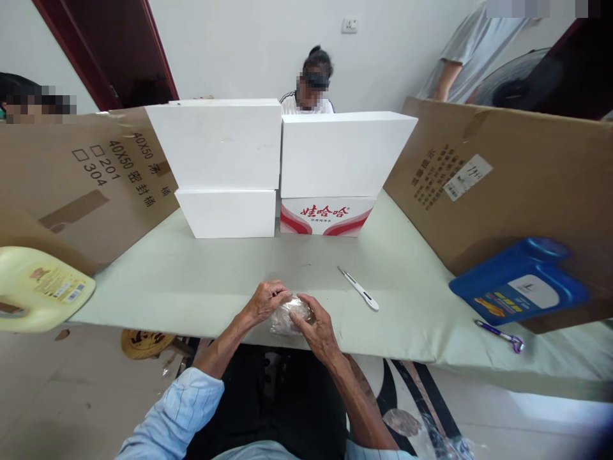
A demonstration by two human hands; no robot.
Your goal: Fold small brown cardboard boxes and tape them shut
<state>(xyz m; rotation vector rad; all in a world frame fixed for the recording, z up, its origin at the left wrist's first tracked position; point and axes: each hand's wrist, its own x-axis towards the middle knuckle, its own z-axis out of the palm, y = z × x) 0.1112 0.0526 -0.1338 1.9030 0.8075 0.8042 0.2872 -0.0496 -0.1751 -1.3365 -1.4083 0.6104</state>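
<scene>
Close to the table's front edge, a small bundle of clear, shiny plastic wrap [286, 321] lies between my hands. At its upper left, my left hand [266, 301] is closed, thumb and fingers pinched together at the plastic. My right hand [320, 329] curves round the right side of the bundle, thumb on top. What is inside the wrap cannot be made out. To the right, apart from my hands, a white-handled utility knife [359, 289] lies with its narrow tip pointing away to the left.
White boxes [215, 147] are stacked at the back, one with red print [327, 216]. Cardboard panels [119, 191] flank the table [230, 268]. A yellow jug [43, 287] lies left; a blue bottle [520, 281] and purple peeler-like tool [500, 335] lie right. Other people are beyond.
</scene>
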